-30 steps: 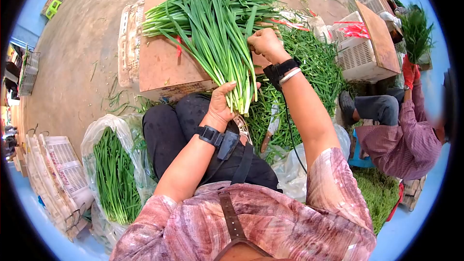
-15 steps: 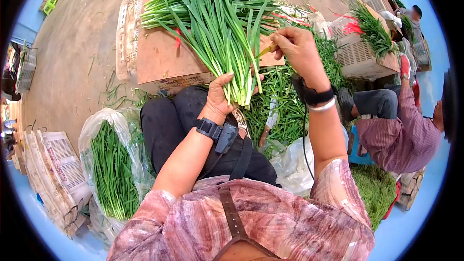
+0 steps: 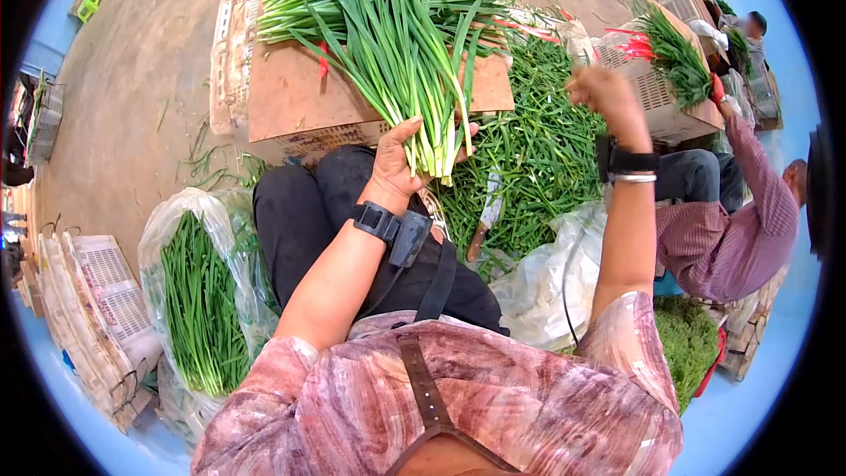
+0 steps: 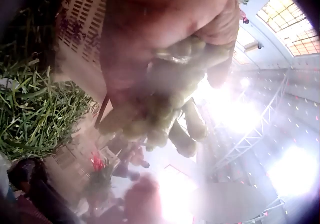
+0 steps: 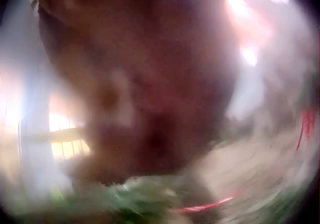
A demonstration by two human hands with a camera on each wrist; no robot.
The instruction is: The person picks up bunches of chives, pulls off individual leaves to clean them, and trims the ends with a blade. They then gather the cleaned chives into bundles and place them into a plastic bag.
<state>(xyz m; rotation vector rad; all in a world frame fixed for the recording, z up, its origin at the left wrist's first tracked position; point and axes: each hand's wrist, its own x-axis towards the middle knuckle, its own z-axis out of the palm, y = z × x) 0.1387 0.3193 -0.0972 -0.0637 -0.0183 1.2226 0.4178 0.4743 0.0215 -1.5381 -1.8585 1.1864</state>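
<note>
Though aslant, green bunch [image 3: 410,66] lengthwise outward, pale ends [image 3: 438,165] toward person [image 3: 458,388].

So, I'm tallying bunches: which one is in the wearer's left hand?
The upper bunch, pale ends gripped by the left hand; the lower bunch lies crosswise on the board, the bagged bunch is untouched.

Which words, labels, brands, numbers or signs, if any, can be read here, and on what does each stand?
No text is readable.
Crate under the board: dark marks, too blurred to read.
Far-left crate, head view: reddish marks, too small to read.
</note>
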